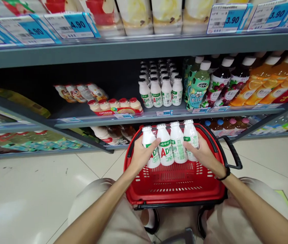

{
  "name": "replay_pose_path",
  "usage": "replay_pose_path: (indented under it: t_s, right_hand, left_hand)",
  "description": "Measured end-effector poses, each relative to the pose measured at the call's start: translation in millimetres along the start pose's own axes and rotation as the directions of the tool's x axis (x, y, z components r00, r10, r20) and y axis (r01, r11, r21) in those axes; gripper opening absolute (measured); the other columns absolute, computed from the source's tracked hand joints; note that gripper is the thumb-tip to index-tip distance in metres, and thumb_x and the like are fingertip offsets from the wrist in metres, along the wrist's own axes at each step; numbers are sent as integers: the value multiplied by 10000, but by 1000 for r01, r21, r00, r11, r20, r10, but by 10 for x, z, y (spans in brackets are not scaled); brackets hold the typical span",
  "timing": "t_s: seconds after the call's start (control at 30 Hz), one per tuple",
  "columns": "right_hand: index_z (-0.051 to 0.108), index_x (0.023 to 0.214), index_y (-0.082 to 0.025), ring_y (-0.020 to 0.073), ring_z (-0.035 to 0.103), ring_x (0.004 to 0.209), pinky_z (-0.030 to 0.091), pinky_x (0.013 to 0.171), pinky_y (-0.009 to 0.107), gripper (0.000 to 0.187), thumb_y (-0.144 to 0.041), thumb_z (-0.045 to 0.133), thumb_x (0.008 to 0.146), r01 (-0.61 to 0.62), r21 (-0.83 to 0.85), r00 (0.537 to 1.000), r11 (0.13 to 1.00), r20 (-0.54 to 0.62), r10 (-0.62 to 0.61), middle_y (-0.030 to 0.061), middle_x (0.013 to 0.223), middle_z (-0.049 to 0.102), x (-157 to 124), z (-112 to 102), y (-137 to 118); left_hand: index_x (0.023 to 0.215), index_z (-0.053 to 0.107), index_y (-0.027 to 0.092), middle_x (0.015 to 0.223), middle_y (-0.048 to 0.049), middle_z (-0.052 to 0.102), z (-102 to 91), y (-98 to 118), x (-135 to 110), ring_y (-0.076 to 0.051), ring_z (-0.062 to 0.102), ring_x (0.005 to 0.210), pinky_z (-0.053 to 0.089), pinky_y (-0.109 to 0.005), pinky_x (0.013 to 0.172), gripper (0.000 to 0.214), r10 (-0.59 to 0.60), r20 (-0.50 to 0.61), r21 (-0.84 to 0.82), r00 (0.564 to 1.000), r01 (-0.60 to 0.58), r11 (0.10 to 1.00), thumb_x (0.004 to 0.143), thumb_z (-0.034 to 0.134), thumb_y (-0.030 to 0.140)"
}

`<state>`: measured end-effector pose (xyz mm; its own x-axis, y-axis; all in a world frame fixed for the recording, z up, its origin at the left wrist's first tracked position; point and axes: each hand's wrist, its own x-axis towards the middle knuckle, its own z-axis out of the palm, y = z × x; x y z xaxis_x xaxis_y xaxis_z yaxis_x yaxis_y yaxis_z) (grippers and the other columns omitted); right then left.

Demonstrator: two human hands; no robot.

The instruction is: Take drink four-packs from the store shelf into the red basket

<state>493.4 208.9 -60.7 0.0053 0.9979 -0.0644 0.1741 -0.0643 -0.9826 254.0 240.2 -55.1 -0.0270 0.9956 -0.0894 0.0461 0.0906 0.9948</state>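
A shrink-wrapped pack of small white AD milk-drink bottles (171, 144) with green labels is held above a red shopping basket (174, 193). My left hand (141, 154) grips the pack's left end, thumb across the front. My right hand (205, 154) clasps its right end; a black band circles that wrist. The basket rests on my knees, its inside bare under the pack. More packs of the same bottles (160, 88) stand on the shelf straight ahead.
A grey shelf (113, 120) holds red-capped bottles (115, 105) and snack packets (80, 92) at left, with green, purple and orange drink bottles (238, 83) at right. Blue price tags (70, 25) hang on the upper shelf. The basket's black handle (231, 149) sticks out right. White tiled floor (27, 196) lies at left.
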Motion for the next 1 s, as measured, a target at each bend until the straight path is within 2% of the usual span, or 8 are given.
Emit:
replay_pose_path:
  t_s: [0.27,0.43,0.6,0.73,0.83,1.0]
  right_hand:
    - [558,1165,-190,214,647,948,518,833,351,440,-486,709,877,22,1,999,1000,44,-22,71,1077,692,-15,31,36]
    - [550,1210,-195,209,638,941,518,823,340,438,-445,699,882,39,-10,998,999,51,-38,68,1097,677,-25,34,19]
    - [555,1172,-186,216,630,989,514,858,336,391,-424,683,889,86,-55,996,995,40,-84,90,1174,663,-45,23,-13]
    - [543,1213,-194,223,628,1060,515,909,343,422,-419,694,889,93,-33,992,995,89,-90,100,1253,637,-61,-1,-44]
    - [520,1248,-200,232,616,1139,496,984,361,479,-424,722,876,101,17,986,995,134,-102,106,1270,630,-65,-9,-33]
    - [528,1221,-198,240,616,1168,480,1024,380,511,-407,782,829,89,65,988,994,122,-97,116,1261,639,-70,3,-1]
  left_hand:
    - [770,589,146,666,16,579,-63,-16,-22,-116,485,593,406,-219,567,410,21,-14,64,1000,-20,998,688,829,468]
    - [776,587,143,696,7,592,-70,-37,-21,-121,502,626,418,-216,575,415,57,-12,70,998,-57,996,701,818,479]
    - [829,628,134,742,-18,639,-58,-28,-20,-139,543,662,452,-227,602,416,89,-5,75,996,-88,993,678,830,465]
    - [862,642,133,777,-39,666,-67,18,-31,-145,560,663,469,-237,609,425,142,-29,120,989,-138,983,683,799,485]
    - [796,618,146,735,-31,655,-97,60,-47,-144,558,634,469,-242,594,403,189,-41,177,981,-179,968,634,811,461]
    - [800,613,152,748,-41,682,-141,117,-98,-162,606,666,504,-259,648,372,324,-28,206,946,-312,928,618,821,401]
